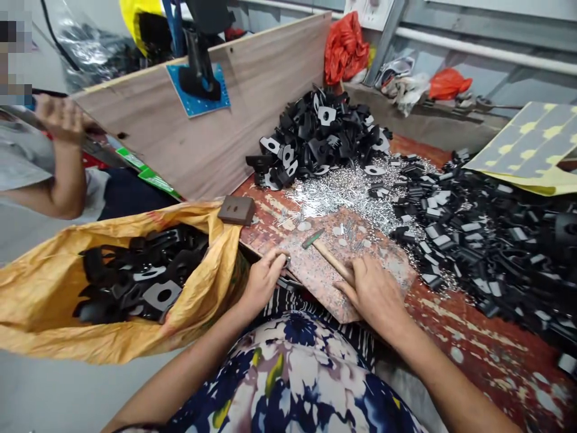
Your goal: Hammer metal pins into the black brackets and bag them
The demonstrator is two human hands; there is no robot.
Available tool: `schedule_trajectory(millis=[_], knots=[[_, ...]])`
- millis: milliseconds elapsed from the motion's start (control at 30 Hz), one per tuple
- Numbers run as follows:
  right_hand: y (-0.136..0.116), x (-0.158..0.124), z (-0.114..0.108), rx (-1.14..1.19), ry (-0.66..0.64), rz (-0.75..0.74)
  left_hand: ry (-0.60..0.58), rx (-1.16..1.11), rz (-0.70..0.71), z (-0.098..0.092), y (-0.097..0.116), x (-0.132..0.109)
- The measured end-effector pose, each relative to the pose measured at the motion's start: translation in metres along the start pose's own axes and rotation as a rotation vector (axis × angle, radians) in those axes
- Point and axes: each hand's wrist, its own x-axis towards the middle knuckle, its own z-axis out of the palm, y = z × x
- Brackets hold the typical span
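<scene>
My right hand [374, 291] is closed around the wooden handle of a small hammer [325, 251], whose green head rests on a speckled stone slab [315, 270]. My left hand [262, 279] sits at the slab's left edge, fingers pinched on a small dark part I cannot make out. A few short metal pins [347, 230] lie on the slab just beyond the hammer head.
A yellow bag [54, 288] of black plastic parts lies at my left. A heap of black parts [322, 135] and a spread of silver pins [347, 192] lie beyond the slab. More black parts [487, 240] cover the right. A wooden board [252, 102] stands behind; another person's arm [63, 162] is at far left.
</scene>
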Motion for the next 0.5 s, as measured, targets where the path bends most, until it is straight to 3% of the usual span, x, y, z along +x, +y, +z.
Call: schedule_trajectory(millis=[233, 400, 500], knots=[[0.005, -0.004, -0.007, 0.109, -0.117, 0.034, 0.035, 0.085, 0.056, 0.007, -0.01, 0.007], [0.005, -0.014, -0.045, 0.306, 0.209, -0.123, 0.089, 0.104, 0.067, 0.009, -0.009, 0.007], [-0.004, -0.019, -0.048, 0.386, 0.358, -0.166, 0.124, 0.111, 0.068, 0.011, -0.01, 0.007]])
